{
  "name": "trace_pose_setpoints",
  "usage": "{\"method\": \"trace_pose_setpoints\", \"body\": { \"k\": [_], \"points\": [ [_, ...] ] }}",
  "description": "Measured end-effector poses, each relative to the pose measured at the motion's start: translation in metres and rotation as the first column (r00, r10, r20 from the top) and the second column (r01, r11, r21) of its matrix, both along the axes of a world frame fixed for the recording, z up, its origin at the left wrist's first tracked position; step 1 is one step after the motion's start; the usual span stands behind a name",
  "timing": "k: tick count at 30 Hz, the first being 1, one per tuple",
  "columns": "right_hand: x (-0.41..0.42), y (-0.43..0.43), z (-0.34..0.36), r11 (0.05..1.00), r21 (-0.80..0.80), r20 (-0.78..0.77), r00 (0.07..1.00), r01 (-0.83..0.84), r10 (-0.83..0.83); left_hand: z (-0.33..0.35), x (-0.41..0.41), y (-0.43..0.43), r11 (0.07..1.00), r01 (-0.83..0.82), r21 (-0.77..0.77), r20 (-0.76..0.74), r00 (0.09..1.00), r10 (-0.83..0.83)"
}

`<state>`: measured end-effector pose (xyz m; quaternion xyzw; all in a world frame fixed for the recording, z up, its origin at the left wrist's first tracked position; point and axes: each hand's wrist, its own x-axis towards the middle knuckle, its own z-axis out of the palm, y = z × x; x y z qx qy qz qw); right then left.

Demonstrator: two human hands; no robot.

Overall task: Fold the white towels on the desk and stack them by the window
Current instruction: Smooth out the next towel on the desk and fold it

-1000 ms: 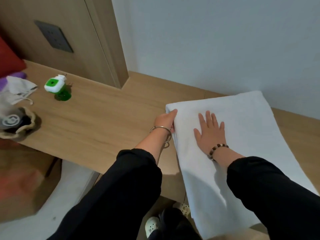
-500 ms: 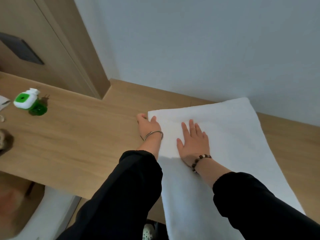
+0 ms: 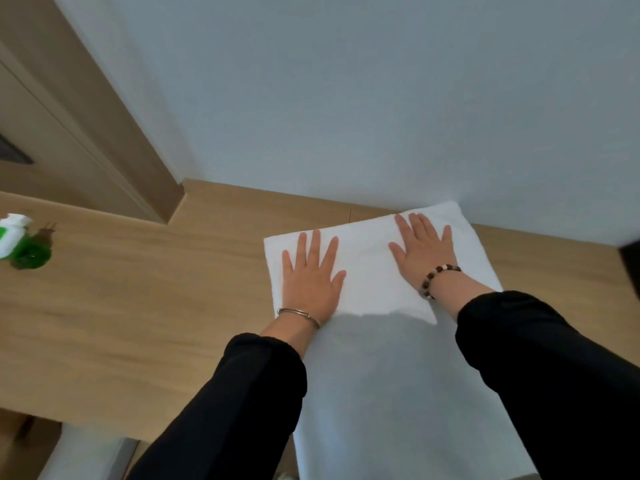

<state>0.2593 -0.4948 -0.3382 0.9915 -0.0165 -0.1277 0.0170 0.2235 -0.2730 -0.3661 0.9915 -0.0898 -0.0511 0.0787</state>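
White towel [image 3: 374,358] spread on wooden desk [image 3: 138,306], far edge against wall. Left hand [image 3: 311,278] and right hand [image 3: 424,254] pressed flat on it, fingers straight, splayed. Green-white bottle [image 3: 17,242] at left edge; label unreadable.

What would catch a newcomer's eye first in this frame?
A white towel lies on the wooden desk against the wall, with the left hand and right hand pressed flat on its far end, fingers spread. A green and white bottle sits on the desk at the far left edge.
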Motion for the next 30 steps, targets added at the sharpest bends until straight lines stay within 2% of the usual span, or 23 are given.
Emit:
{"method": "trace_pose_setpoints", "body": {
  "k": [3,6,9,11,13,15,20,23,26,30],
  "points": [
    [-0.005,0.004,0.003,0.999,-0.022,0.022,0.999,0.031,-0.031,0.001,0.013,0.007,0.996,0.084,0.034,-0.004,0.996,-0.084],
    [-0.013,0.009,0.012,0.992,-0.111,0.063,0.997,0.061,-0.055,0.007,0.027,0.013,0.986,0.162,0.029,-0.039,0.986,-0.160],
    [-0.015,0.019,0.021,0.984,-0.081,0.109,0.983,0.158,-0.148,0.013,0.030,-0.003,0.995,0.053,-0.081,-0.121,0.991,-0.063],
    [-0.019,0.034,0.016,0.999,-0.012,0.124,0.991,0.049,-0.047,0.012,0.025,-0.015,0.997,0.014,-0.071,-0.128,0.991,-0.023],
    [-0.029,0.048,0.004,0.982,0.062,0.127,0.978,-0.176,0.167,0.007,0.022,-0.016,0.997,0.079,0.000,-0.112,0.991,-0.079],
    [-0.033,0.043,-0.006,0.959,0.115,0.122,0.962,-0.259,0.245,0.004,0.024,-0.013,0.992,0.122,0.028,-0.111,0.987,-0.118],
    [-0.011,-0.025,-0.014,0.994,0.105,0.163,0.986,0.019,-0.036,0.002,0.021,-0.016,0.995,0.096,0.033,-0.090,0.992,-0.092],
    [-0.004,-0.050,-0.016,0.995,0.083,0.283,0.956,0.052,-0.074,0.002,0.022,-0.015,0.996,0.086,0.034,-0.068,0.994,-0.083],
    [0.007,-0.064,-0.017,0.967,0.161,0.310,0.921,0.196,-0.237,0.001,0.020,-0.015,0.997,0.078,0.023,-0.066,0.995,-0.076],
    [0.024,-0.079,-0.018,0.913,0.303,0.264,0.896,0.274,-0.357,-0.003,0.022,-0.015,0.998,0.063,0.025,-0.040,0.997,-0.062]
  ]
}}
